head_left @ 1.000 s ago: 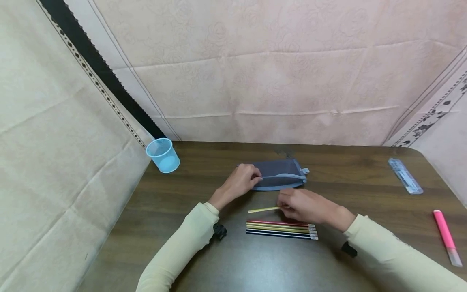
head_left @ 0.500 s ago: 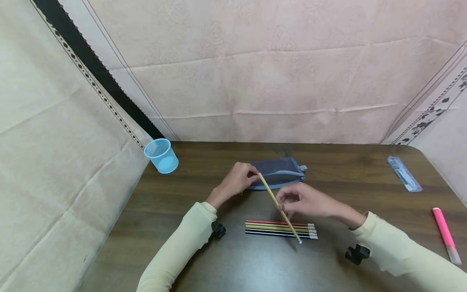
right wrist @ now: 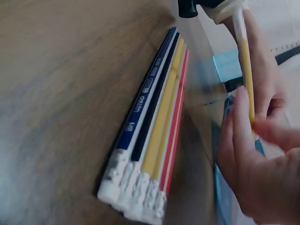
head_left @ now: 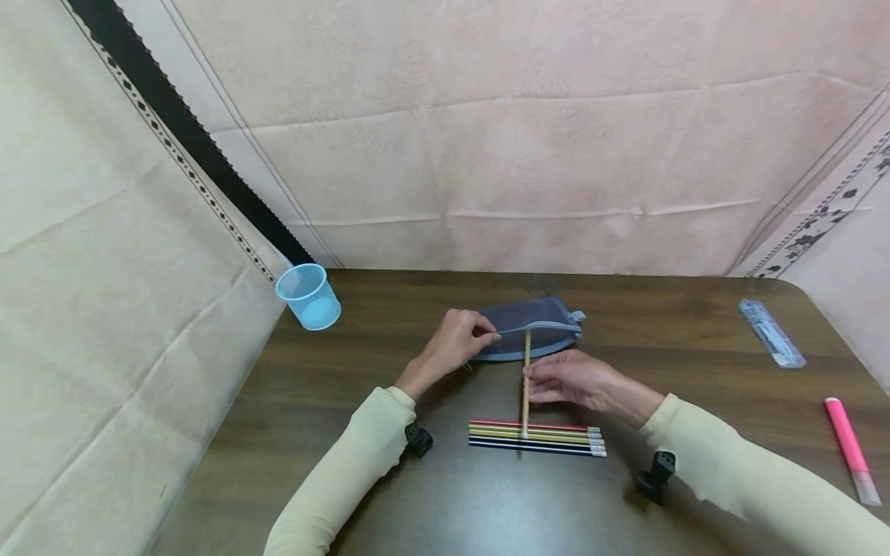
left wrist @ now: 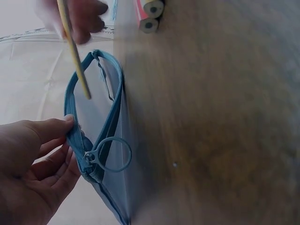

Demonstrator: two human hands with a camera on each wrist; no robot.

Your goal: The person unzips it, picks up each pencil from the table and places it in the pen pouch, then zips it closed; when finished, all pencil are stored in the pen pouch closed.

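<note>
A blue zippered pencil case [head_left: 518, 315] lies on the table with its mouth unzipped. My left hand [head_left: 453, 341] pinches the near rim of that mouth, close to the ring-shaped zipper pull [left wrist: 130, 154]. Between thumb and fingers, my right hand [head_left: 580, 378] holds a yellow pencil [head_left: 525, 405], its eraser end toward me. In the left wrist view the pencil's far end overlaps the mouth; whether it is inside, I cannot tell. Below the right hand, several pencils [right wrist: 161, 103] in dark blue, yellow and red lie side by side, eraser ends to the right.
A light blue plastic cup [head_left: 309, 297] stands at the table's back left edge. Toward the right lie a pale blue flat case [head_left: 772, 333] and a pink marker [head_left: 848, 444] with a clear end. Cloth hangs behind the wooden table [head_left: 417, 494].
My right hand has lifted the yellow pencil from lying crosswise and turned it to point away from me, toward the pencil case. The left hand stays at the case, whose mouth is wider.
</note>
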